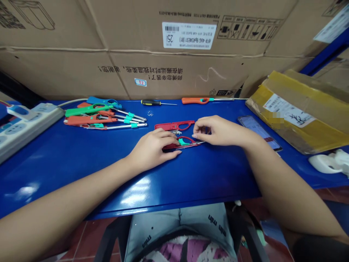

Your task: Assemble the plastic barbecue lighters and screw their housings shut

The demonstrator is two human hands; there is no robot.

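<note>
On the blue table lies an opened red lighter. One red casing half (pixel 170 126) lies farther back, and the other half (pixel 186 139), with a green trigger (pixel 184 142) and a metal tube, lies nearer me. My left hand (pixel 154 147) rests over the left end of the nearer half, its fingers bent and the thumb apart along the front edge. My right hand (pixel 211 130) is at the right end of the parts, fingers curled toward the thumb near the tube; anything between the fingertips is too small to make out. Small metal parts (pixel 177 133) lie between the halves.
Several lighters (pixel 94 119) are piled at the left, beside a white power strip (pixel 32 125). Small screws (pixel 150 114), a screwdriver (pixel 151 102) and an orange lighter (pixel 195 100) lie at the back. A phone (pixel 259 131) and a taped carton (pixel 302 109) are at the right.
</note>
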